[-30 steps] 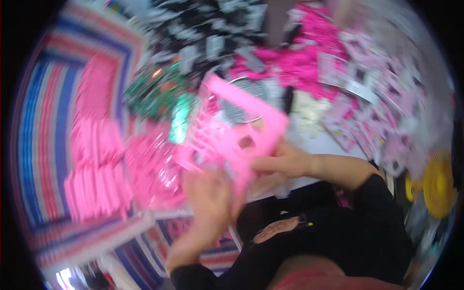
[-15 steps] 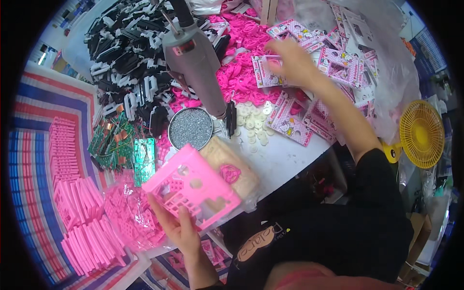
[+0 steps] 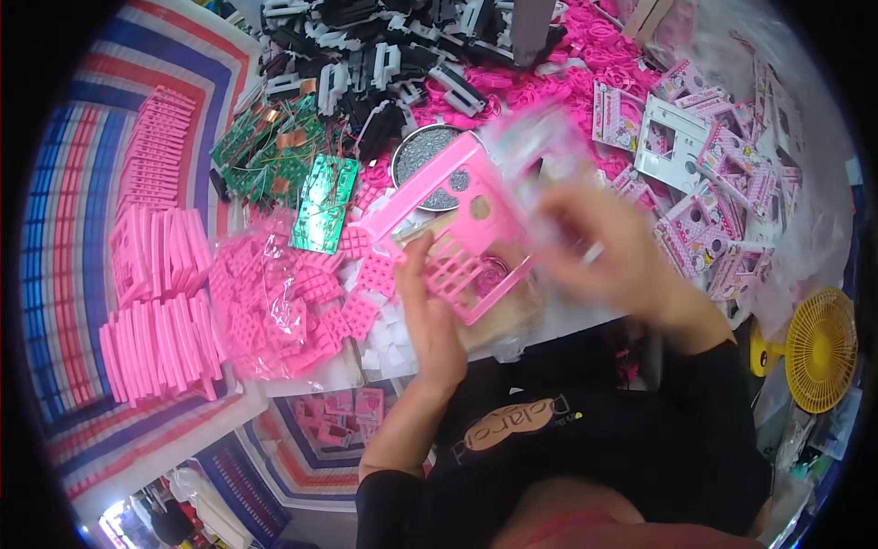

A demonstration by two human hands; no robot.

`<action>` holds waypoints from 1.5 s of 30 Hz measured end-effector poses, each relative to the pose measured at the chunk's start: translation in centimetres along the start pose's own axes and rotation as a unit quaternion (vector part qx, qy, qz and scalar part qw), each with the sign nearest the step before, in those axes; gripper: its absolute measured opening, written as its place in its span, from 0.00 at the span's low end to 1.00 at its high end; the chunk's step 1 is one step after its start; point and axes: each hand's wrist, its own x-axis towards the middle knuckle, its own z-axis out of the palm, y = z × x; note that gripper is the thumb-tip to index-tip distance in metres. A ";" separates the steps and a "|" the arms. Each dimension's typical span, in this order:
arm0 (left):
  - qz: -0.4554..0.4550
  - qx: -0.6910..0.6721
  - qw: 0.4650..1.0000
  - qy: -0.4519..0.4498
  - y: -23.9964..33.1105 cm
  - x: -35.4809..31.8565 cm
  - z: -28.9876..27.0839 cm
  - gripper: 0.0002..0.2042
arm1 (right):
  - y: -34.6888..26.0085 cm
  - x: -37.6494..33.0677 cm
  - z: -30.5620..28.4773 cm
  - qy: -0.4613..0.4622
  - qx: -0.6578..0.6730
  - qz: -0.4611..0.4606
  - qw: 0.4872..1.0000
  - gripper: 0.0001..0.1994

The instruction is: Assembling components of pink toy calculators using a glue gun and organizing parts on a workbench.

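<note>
My left hand (image 3: 433,335) is closed around the lower left side of a pink plastic housing (image 3: 422,186). The housing is tilted, its round holes and slotted grille showing. Beside its right edge, my right hand (image 3: 617,256) grips a pink-and-white printed panel (image 3: 541,146), smeared by motion. I cannot tell whether panel and housing touch. Under the housing is a tan block (image 3: 512,320) with a pink ring-shaped piece (image 3: 492,276) on it. A round tin of small metal screws (image 3: 422,151) stands behind, partly covered by the housing.
Printed panels (image 3: 672,142) pile at right, pink parts (image 3: 585,64) and black-and-white parts (image 3: 384,64) at the back. Green circuit boards (image 3: 325,206), bagged pink keypads (image 3: 274,302) and stacked pink housings (image 3: 165,339) lie at left. A yellow fan (image 3: 820,349) stands at far right.
My right hand has come from the panel pile toward the housing, bringing a printed panel. My left hand still holds the housing. The view has shifted, and the grey power screwdriver is mostly out of it.
</note>
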 end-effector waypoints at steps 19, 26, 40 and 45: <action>0.172 0.442 0.859 0.193 2.4 0.9 -2.4 0.14 | -1.7 -1.3 9.9 -0.026 0.506 0.179 0.843 0.25; 0.069 0.282 0.953 0.092 5.1 -0.2 -3.2 0.41 | -2.8 -1.4 10.7 0.022 0.557 0.187 0.809 0.27; -0.081 0.049 0.991 0.098 2.5 -0.1 -2.5 0.48 | -0.5 -3.4 10.7 -0.066 0.437 0.119 0.889 0.16; -0.092 0.087 0.988 0.089 1.9 -0.8 -2.9 0.48 | 0.1 -3.5 10.4 -0.109 0.472 0.109 0.868 0.23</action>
